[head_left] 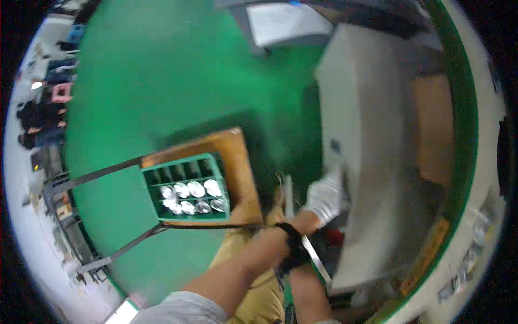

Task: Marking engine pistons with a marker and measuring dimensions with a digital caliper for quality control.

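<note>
My left arm reaches across to the right. Its hand, my left hand (325, 198), wears a white glove and is at the front of a pale grey box-shaped cabinet (340, 108); motion smears its fingers. Below it, my right forearm (310, 294) comes up from the lower edge, and black material (294, 256) covers its wrist end. My left forearm crosses over there, so the fingers of my right hand are hidden. A thin white strip (315, 259) runs beneath the crossed arms. Whether either hand touches it I cannot tell.
Left of my legs, a green divided crate (183, 217) with several shiny silver round pieces rests on a wooden-topped cart (243, 183) with dark metal bars. A grey table (288, 24) with a white top stands beyond. Far left, a person (46, 119) is near a pink stool (62, 92).
</note>
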`<state>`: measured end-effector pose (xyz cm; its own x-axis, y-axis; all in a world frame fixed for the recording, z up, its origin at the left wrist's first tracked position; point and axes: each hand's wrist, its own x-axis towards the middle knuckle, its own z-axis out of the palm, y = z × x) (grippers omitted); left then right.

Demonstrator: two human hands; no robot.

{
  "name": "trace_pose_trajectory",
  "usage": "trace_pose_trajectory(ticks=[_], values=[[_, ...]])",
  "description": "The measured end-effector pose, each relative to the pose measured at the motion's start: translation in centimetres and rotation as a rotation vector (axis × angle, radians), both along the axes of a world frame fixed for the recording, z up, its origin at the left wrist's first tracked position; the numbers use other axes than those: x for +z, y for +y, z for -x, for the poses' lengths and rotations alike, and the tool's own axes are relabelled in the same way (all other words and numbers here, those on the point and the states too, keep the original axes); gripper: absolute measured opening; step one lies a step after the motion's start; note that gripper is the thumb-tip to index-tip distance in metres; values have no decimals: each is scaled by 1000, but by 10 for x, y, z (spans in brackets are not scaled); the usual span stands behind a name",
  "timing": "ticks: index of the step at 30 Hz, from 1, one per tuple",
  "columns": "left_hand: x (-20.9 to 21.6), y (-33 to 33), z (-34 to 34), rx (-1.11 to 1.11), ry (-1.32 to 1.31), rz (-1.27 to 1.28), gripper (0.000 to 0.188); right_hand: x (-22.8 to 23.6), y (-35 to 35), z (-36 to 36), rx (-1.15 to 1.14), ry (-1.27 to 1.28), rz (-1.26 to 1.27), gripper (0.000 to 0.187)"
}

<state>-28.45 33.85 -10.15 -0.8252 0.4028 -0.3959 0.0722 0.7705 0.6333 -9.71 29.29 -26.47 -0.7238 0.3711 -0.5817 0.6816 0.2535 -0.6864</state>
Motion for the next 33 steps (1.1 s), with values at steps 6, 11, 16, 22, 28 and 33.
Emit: trace_pose_trajectory(ticks=[6,11,16,22,28,33], values=[[2,13,6,-137,139,81,71,-24,-51,26,78,141,153,70],[-11,-4,2,-260,251,112,68,-33,-56,10,63,105,149,69],[-1,-52,17,-27,139,-185,88,-43,-21,-20,8,-51,-5,67],[13,-132,46,-303,209,66,56,-60,-14,-78,35,-106,-81,66],[21,-171,51,-262,190,68,77,9,15,2,330,-222,38,67],[12,-176,57,-189,378,46,52,-47,71,5,284,-4,-98,70]])
